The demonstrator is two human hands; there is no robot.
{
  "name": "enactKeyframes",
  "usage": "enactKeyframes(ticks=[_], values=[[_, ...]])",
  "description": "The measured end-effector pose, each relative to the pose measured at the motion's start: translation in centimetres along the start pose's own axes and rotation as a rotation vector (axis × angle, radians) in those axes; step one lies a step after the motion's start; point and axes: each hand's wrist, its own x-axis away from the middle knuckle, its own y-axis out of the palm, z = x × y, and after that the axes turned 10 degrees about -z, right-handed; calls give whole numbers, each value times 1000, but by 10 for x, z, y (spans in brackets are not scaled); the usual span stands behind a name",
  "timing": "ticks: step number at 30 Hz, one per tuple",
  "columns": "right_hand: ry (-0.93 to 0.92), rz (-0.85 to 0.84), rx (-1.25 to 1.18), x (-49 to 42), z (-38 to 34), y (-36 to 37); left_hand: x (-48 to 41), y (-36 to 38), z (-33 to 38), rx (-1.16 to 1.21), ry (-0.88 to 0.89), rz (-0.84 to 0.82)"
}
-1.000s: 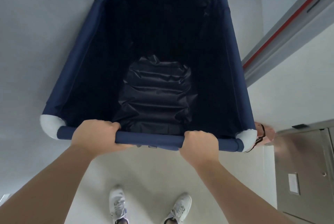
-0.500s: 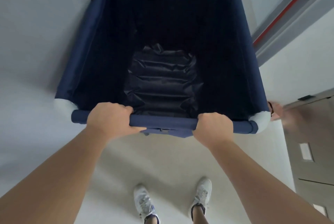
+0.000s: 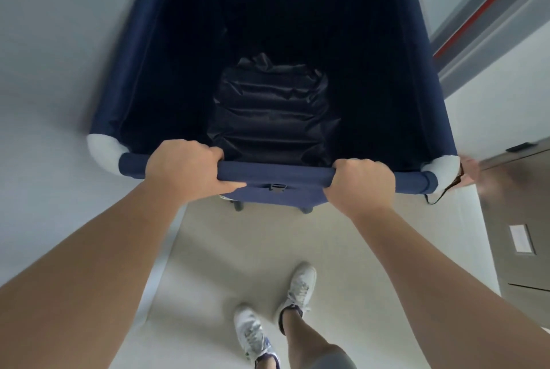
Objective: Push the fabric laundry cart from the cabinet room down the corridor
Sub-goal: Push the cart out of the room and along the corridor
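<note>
In the middle of a narrow passage between pale walls stands the fabric laundry cart [image 3: 166, 64], a deep navy bin whose near rail [image 3: 276, 176] runs across the view. The left hand [image 3: 186, 172] is clenched around that rail toward its left end, fingers curled over the top and thumb lying along the near side. The right hand [image 3: 361, 187] is clenched around the same rail toward its right end, knuckles up. Both bare forearms reach forward from the bottom corners of the view.

Inside the cart, a crumpled black bag [image 3: 270, 118] lies on the bottom, against the near wall. White padded caps [image 3: 102, 149] cover the two near corners of the frame. A small black buckle [image 3: 278, 187] sits on the outer cloth just below the rail, between the hands, and two castors [image 3: 238, 206] show beneath the cart.

On the beige floor [image 3: 238, 249] behind the cart are two white sneakers [image 3: 297, 288], the right one ahead of the left. A grey metal door [image 3: 518, 219] with a white label stands at the right edge.
</note>
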Motion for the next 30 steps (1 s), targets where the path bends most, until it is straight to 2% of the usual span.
enactKeyframes(ticks=[9,30], values=[[43,49,4,-73,21,-18,-70,-15,-2,-8,2,11],[-1,72,-94,-244,22,-69,-238,-43,-75,55,50,37]])
